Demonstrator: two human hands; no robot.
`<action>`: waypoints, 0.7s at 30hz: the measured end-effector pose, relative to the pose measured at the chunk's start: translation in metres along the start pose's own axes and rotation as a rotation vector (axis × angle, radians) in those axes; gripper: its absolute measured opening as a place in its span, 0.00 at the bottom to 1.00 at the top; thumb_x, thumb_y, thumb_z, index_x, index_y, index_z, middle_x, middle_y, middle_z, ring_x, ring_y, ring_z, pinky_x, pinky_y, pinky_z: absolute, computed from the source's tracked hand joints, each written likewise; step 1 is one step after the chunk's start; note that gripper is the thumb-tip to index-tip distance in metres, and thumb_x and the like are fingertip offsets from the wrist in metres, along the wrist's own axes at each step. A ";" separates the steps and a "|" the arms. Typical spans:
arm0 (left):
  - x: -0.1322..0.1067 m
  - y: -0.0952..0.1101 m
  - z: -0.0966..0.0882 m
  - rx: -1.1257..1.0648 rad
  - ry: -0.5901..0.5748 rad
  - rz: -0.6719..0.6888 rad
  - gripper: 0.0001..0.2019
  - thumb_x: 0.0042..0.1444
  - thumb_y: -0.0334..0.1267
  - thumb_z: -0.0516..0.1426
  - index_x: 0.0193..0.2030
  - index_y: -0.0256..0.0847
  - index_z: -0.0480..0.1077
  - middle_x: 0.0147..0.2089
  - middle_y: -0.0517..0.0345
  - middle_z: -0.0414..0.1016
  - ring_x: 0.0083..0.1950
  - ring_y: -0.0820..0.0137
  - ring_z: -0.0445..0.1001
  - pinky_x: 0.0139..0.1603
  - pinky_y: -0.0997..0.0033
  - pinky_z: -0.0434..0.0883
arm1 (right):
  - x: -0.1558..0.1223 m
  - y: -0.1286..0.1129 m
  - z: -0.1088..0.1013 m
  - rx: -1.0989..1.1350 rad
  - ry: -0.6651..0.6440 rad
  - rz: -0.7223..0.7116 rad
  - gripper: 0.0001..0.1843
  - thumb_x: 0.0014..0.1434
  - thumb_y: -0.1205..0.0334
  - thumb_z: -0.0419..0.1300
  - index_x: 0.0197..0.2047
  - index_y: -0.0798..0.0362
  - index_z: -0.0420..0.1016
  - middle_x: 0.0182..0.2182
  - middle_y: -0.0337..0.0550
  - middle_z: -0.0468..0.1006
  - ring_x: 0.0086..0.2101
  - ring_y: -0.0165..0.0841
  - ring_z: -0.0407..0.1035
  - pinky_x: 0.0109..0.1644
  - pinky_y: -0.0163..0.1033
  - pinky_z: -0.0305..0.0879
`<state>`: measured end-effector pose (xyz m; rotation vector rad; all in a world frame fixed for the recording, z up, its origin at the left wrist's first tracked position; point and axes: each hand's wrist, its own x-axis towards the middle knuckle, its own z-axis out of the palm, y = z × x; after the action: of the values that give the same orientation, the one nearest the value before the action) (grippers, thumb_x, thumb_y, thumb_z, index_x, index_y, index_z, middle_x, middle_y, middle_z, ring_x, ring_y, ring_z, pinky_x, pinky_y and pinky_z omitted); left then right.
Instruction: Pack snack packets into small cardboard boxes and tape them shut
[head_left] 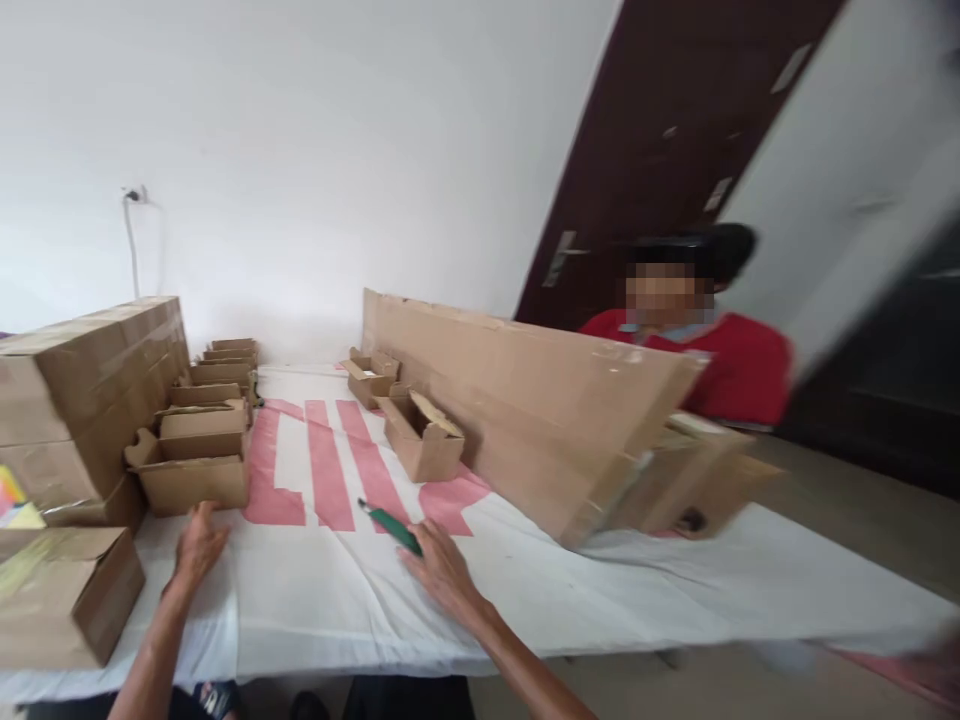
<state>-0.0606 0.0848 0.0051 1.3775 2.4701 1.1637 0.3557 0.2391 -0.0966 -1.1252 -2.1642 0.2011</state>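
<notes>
My right hand (442, 568) is closed around a slim green tool (396, 530) with a dark, greyish tip, held over the white cloth and pointing away to the left. The tool's exact kind is too small to make out. My left hand (201, 542) rests low at the front of an open cardboard box (196, 487), its fingers apart and nothing visible in them. Behind that box, several more open cardboard boxes (217, 372) stand in a row. Two small open boxes, a nearer one (421, 448) and a farther one (370, 378), are beside a long cardboard panel.
Stacked cartons (97, 390) form a wall at the left, with a closed carton (64, 600) in front. The long cardboard panel (525, 400) stands upright across the table (540, 610). Beyond it is a person in a red top (750, 365), near a dark door (637, 150).
</notes>
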 end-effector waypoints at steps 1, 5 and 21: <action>-0.012 0.005 -0.003 -0.003 -0.010 0.036 0.16 0.50 0.32 0.61 0.48 0.45 0.76 0.49 0.46 0.82 0.55 0.49 0.82 0.60 0.50 0.79 | -0.006 0.001 0.003 -0.004 0.026 -0.008 0.13 0.64 0.55 0.60 0.47 0.49 0.82 0.42 0.51 0.81 0.47 0.49 0.76 0.54 0.52 0.74; -0.064 0.022 -0.023 0.020 -0.026 0.131 0.15 0.55 0.33 0.64 0.50 0.48 0.80 0.53 0.53 0.84 0.53 0.60 0.83 0.61 0.61 0.78 | -0.024 0.011 0.018 -0.054 0.110 -0.037 0.16 0.69 0.53 0.54 0.44 0.48 0.82 0.36 0.55 0.79 0.40 0.52 0.75 0.46 0.55 0.72; -0.079 -0.068 -0.235 0.444 0.423 -0.411 0.25 0.63 0.49 0.60 0.62 0.39 0.79 0.67 0.36 0.77 0.67 0.43 0.75 0.68 0.46 0.72 | -0.030 0.025 0.037 -0.170 0.127 -0.032 0.22 0.70 0.50 0.51 0.48 0.56 0.81 0.40 0.59 0.83 0.42 0.54 0.76 0.46 0.54 0.72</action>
<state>-0.1573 -0.1310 0.1052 0.6552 3.2513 0.9189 0.3608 0.2377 -0.1503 -1.1630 -2.1151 -0.0690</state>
